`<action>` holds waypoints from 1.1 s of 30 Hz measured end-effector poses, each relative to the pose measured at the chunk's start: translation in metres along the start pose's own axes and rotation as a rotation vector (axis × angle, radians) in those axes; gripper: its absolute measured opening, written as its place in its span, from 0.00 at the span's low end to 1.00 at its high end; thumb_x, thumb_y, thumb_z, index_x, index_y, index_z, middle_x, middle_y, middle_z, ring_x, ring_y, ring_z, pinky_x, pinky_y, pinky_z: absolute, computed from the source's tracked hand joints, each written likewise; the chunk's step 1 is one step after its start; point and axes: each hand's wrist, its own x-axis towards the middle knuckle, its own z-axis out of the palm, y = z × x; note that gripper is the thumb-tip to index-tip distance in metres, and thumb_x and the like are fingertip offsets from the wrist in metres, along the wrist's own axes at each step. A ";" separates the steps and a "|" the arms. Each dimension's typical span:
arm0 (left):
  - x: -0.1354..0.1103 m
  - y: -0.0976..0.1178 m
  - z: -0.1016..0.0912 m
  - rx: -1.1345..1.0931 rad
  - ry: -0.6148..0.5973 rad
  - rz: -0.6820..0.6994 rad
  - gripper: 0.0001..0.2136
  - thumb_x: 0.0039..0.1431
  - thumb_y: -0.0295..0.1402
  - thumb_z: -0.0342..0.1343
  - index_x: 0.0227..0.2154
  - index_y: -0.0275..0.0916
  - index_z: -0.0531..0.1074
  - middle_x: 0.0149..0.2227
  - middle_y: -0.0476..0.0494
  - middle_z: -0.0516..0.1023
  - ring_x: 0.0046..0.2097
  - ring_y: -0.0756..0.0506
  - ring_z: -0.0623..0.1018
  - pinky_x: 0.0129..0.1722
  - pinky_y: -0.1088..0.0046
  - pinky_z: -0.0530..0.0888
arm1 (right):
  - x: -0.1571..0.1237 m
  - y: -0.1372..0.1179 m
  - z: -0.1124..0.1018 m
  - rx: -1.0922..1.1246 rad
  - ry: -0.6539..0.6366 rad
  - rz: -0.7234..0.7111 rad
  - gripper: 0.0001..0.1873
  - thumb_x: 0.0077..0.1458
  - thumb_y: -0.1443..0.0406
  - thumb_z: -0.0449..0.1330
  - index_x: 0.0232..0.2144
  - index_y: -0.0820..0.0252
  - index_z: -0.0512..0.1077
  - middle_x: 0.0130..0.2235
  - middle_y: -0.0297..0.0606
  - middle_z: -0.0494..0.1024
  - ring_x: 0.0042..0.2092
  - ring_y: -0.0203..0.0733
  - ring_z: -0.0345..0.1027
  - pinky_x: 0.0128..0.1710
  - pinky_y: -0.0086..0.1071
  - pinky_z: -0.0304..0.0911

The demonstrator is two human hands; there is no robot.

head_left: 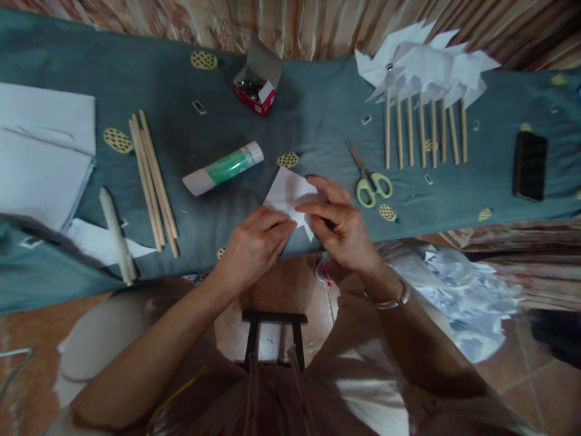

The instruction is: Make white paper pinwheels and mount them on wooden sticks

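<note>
A small white sheet of paper [285, 189] lies near the table's front edge, its lower right side cut or folded into a pointed flap. My left hand [256, 242] pinches the sheet's lower left edge, thumb and fingers pressed together. On the right side, my right hand [342, 227] holds the same paper between curved fingers and thumb, with the index fingertip near the sheet's middle. Green-handled scissors [373, 186] rest right of this hand. A glue stick [227, 166] with a green label lies to the upper left of the paper.
Several paper pinwheels [426, 69] on wooden sticks lie at the back right. An open red box [258, 91] holds small shiny pieces. Loose wooden sticks [152, 181], a pale pointed tool [115, 233] and stacked paper [40, 163] lie left; a black phone [530, 165] lies far right.
</note>
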 end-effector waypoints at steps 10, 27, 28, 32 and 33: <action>0.001 0.001 -0.001 -0.024 0.003 -0.009 0.07 0.66 0.27 0.54 0.40 0.33 0.77 0.38 0.40 0.81 0.41 0.45 0.78 0.41 0.69 0.77 | 0.000 -0.001 0.002 -0.002 -0.040 -0.022 0.20 0.56 0.72 0.56 0.43 0.43 0.79 0.64 0.26 0.68 0.68 0.49 0.55 0.69 0.53 0.53; -0.001 0.000 0.001 -0.039 0.020 -0.042 0.05 0.65 0.27 0.54 0.40 0.35 0.75 0.40 0.40 0.79 0.42 0.45 0.79 0.42 0.69 0.78 | -0.021 -0.006 0.037 -0.243 0.167 -0.174 0.18 0.64 0.69 0.49 0.50 0.49 0.72 0.64 0.38 0.68 0.71 0.49 0.48 0.66 0.52 0.54; -0.001 0.000 0.002 -0.037 0.023 -0.035 0.05 0.65 0.27 0.55 0.40 0.35 0.75 0.40 0.40 0.79 0.42 0.45 0.79 0.42 0.70 0.78 | -0.022 -0.006 0.037 -0.250 0.170 -0.181 0.18 0.64 0.69 0.49 0.50 0.49 0.71 0.64 0.37 0.68 0.71 0.48 0.48 0.66 0.52 0.54; 0.000 0.000 0.002 0.003 0.028 -0.026 0.05 0.65 0.27 0.54 0.39 0.35 0.75 0.40 0.42 0.79 0.42 0.45 0.79 0.42 0.69 0.78 | -0.021 -0.004 0.026 -0.209 0.152 -0.168 0.21 0.61 0.71 0.49 0.52 0.48 0.72 0.63 0.37 0.68 0.71 0.49 0.50 0.66 0.53 0.56; 0.000 0.001 0.001 0.015 0.028 -0.021 0.05 0.65 0.27 0.54 0.39 0.35 0.75 0.39 0.42 0.79 0.42 0.45 0.79 0.42 0.69 0.78 | -0.020 -0.003 0.022 -0.190 0.148 -0.150 0.23 0.60 0.72 0.49 0.52 0.48 0.72 0.63 0.36 0.69 0.70 0.49 0.51 0.66 0.53 0.57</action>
